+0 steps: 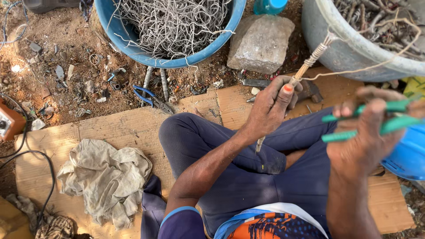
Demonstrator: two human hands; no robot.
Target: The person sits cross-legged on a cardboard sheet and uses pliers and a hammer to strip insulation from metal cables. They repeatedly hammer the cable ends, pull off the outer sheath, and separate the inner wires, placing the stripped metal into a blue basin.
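Here, left hand point(271, 106) gripping wire-wrapped rod point(310, 62) beside grey basin point(336, 48) rim.

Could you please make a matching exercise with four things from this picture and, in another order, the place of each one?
Things:
1. green-handled pliers
2. wire-wrapped rod
3. blue-handled pliers
4. crumpled cloth

Places:
A. on the dirt below the blue tub
B. in the left hand
C. on the cardboard, beside the knee
D. in the right hand

Pairs: 1-D, 2-B, 3-A, 4-C
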